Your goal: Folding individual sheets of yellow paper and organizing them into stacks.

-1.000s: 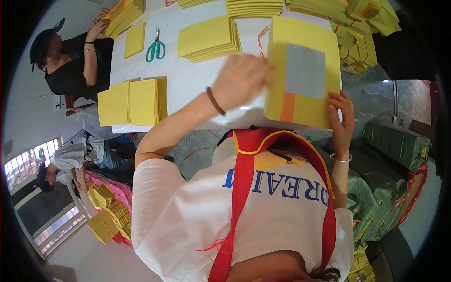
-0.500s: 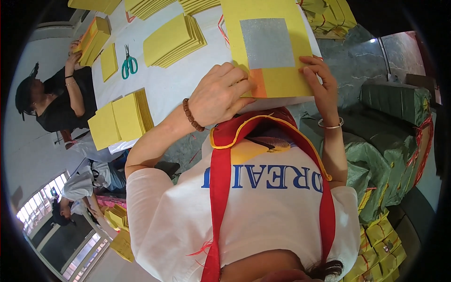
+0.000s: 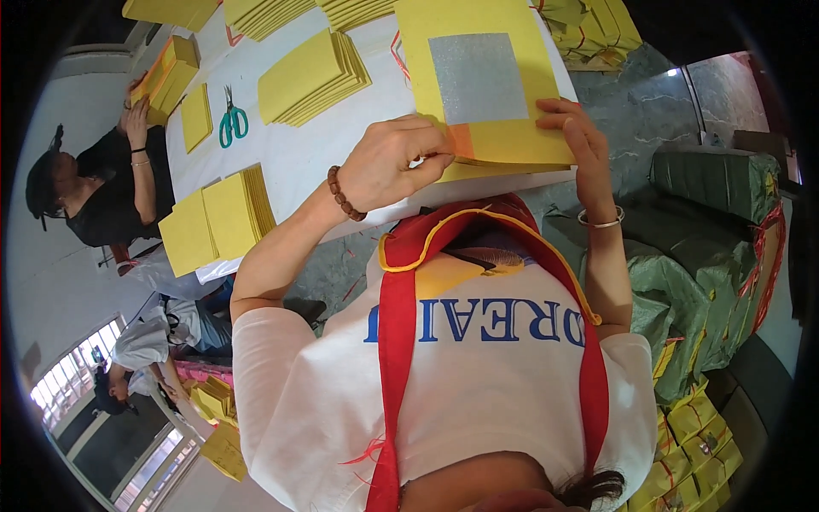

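A stack of yellow joss paper [image 3: 422,51] with a silver foil rectangle [image 3: 479,78] and an orange patch lies at the table's near edge. My left hand [image 3: 401,162] is closed in a pinch at its near left corner, beside the orange patch. Along the near edge the upper layer stands slightly apart from the paper beneath. My right hand [image 3: 578,141] grips the right edge, its fingers bent over the top and its thumb close to them.
Folded yellow paper stacks [image 3: 311,78] and teal-handled scissors [image 3: 232,119] lie on the white table [image 3: 328,141]. A co-worker [image 3: 111,183] handles a yellow bundle at left; another person [image 3: 162,341] is farther back. Green wrapped bales [image 3: 674,264] stand at right.
My left hand has lifted the near left corner of the upper paper, and a gap now shows along the near edge. My right hand stays at the right edge.
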Tool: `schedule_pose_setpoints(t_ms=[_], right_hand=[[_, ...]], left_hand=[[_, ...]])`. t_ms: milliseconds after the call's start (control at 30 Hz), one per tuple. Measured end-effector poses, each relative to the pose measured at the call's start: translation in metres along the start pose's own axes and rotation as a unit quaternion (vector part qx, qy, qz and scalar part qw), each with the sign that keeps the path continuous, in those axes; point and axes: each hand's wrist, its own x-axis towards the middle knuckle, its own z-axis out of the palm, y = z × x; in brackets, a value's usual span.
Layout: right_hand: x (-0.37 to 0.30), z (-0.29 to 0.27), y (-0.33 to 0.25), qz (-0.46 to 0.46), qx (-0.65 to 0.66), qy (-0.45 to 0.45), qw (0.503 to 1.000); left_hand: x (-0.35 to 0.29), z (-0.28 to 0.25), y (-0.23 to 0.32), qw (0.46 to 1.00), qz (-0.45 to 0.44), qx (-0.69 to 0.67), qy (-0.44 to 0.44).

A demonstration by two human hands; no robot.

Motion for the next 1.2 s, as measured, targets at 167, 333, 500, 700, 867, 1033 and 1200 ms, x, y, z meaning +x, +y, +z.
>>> schedule_pose_setpoints(t_ms=[167,333,500,700,867,1033,1200], right_hand=[[0.0,-0.001,0.001,-0.006,0.013,0.0,1.0],[0.0,-0.002,0.002,-0.025,0.025,-0.003,0.999],[0.0,-0.002,0.003,-0.032,0.015,-0.007,0.999],[0.001,-0.004,0.009,-0.053,0.0,-0.014,0.998],[0.0,-0.002,0.007,-0.095,0.0,-0.023,0.995],[0.003,-0.003,0.016,-0.094,-0.064,-0.009,0.993],[0.004,0.003,0.018,0.056,0.06,0.044,0.996]], left_hand=[[0.004,-0.001,0.0,0.995,-0.069,-0.071,-0.009],[0.005,-0.003,-0.004,0.982,-0.122,-0.139,-0.027],[0.005,-0.002,-0.009,0.971,-0.15,-0.18,-0.036],[0.007,-0.004,-0.009,0.949,-0.192,-0.244,-0.047],[0.005,-0.006,-0.016,0.934,-0.225,-0.272,-0.054],[0.01,-0.015,-0.018,0.951,-0.193,-0.228,-0.082],[0.013,-0.018,-0.024,0.997,0.053,0.054,0.026]])
